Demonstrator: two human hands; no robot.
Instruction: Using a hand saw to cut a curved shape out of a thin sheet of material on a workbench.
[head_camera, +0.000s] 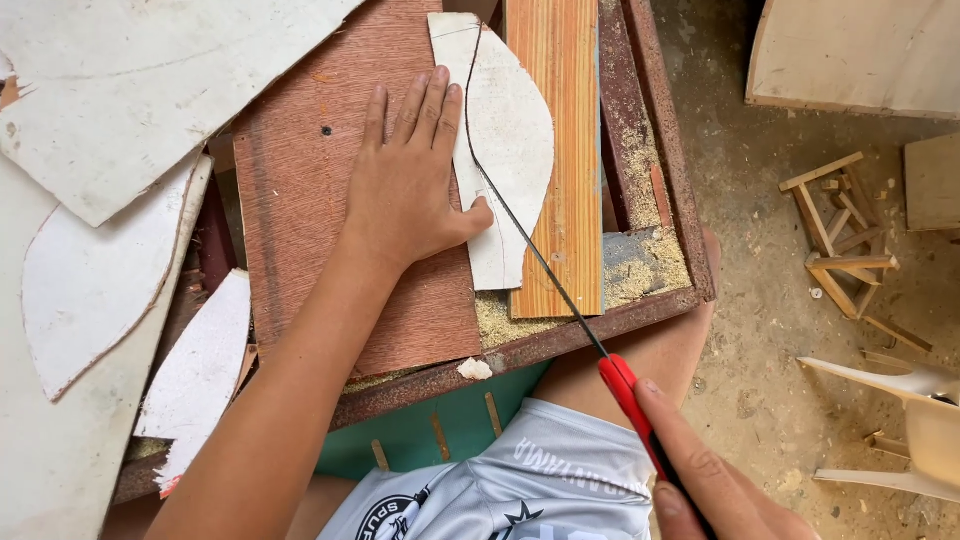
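Looking down from head height, we see our left hand (408, 180) spread flat, palm down, in the upper middle of the frame. Its fingers rest on a reddish-brown board (330, 210), and its thumb (470, 218) presses the white half-round panel (505, 150) that lies just right of the hand, at the top centre. A dark curved line is drawn down the panel.

Our right hand (710, 480), at the lower right edge, is clenched around the red handle (630, 400) of a thin-bladed saw (535, 250). The blade runs diagonally up and left from the handle and meets the panel just beside the thumb.

Sawdust (640, 265) is heaped on the table's rusty-looking frame (560, 340) beside an orange striped plank (560, 150). More white offcuts (130, 100) fill the left of the frame, and a small wooden frame (840, 240) sits on the dusty floor at the right.

We judge the main risk to be the thumb: it sits so close to the blade that a slip or a jump out of the cut could nick it. The panel is pinned mostly by that thumb, so it may shift or chatter, pulling the cut off the drawn line. A thin blade pushed at an angle could also bend or bind.
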